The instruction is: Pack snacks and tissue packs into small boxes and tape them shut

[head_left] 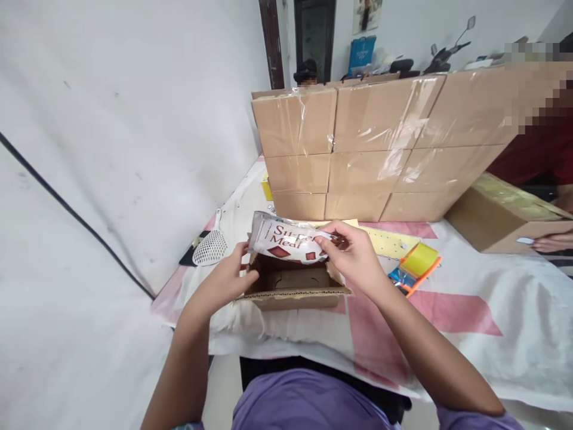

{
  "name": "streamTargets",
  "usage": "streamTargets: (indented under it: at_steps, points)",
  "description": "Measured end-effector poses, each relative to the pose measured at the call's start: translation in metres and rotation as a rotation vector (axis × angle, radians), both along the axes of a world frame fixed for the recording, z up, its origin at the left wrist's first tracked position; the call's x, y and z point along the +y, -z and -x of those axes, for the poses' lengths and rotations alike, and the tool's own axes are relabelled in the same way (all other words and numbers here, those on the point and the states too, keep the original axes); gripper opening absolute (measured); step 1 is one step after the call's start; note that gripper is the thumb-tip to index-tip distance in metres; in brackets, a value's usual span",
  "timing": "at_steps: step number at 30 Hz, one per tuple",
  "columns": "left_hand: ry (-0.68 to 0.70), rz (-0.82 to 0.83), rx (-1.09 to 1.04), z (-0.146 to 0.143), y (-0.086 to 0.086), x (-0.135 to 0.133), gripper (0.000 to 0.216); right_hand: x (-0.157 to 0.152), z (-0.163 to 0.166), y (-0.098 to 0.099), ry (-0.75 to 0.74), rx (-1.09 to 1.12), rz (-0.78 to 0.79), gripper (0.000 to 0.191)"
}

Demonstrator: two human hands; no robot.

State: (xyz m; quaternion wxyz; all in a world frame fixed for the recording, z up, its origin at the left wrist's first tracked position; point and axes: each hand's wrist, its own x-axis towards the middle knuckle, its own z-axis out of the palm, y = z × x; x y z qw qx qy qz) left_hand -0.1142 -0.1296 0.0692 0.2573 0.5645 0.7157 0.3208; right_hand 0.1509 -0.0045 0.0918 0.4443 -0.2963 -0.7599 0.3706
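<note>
Head camera: the right hand pinches the right end of a packet, holding it lengthwise above the open box. The left hand is at the box's left edge, thumb spread from its fingers, which are near the packet's other end (whether they grip anything, I cannot tell). A tape dispenser with a yellow roll lies to the right on the cloth. Behind stand stacked cartons; at far right, a co-worker's hand touches another carton.
</note>
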Motion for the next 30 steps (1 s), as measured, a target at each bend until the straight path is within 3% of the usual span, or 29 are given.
streamTargets:
  at_steps: [5, 9, 13, 18, 21, 25, 28, 30]
  points:
    - [-0.16, -0.061, -0.141, 0.014, 0.006, 0.0, 0.049, -0.003, -0.012, -0.008, -0.042, -0.198, -0.154, 0.015]
    - [-0.126, -0.115, -0.151, 0.011, 0.016, 0.001, 0.048, -0.009, 0.012, -0.011, -0.171, -0.534, -0.279, 0.014]
    - [-0.156, -0.131, -0.07, 0.011, 0.021, 0.001, 0.048, -0.015, 0.035, -0.007, -0.183, -0.756, -0.373, 0.016]
    - [-0.166, -0.14, 0.024, 0.013, 0.023, 0.0, 0.043, -0.019, 0.036, 0.0, -0.356, -0.981, -0.352, 0.016]
    - [-0.176, -0.121, 0.064, 0.011, 0.021, -0.002, 0.042, -0.02, 0.032, -0.003, -0.378, -1.083, -0.363, 0.02]
    - [-0.172, -0.136, 0.032, 0.009, 0.023, -0.006, 0.042, -0.017, 0.019, -0.009, -0.353, -0.955, -0.459, 0.029]
    - [-0.186, -0.198, 0.03, 0.006, 0.026, -0.011, 0.042, -0.012, 0.001, -0.002, -0.301, -0.686, -0.453, 0.032]
    - [-0.167, -0.304, 0.144, 0.003, 0.023, -0.013, 0.04, -0.008, -0.011, 0.008, -0.257, -0.478, -0.456, 0.03]
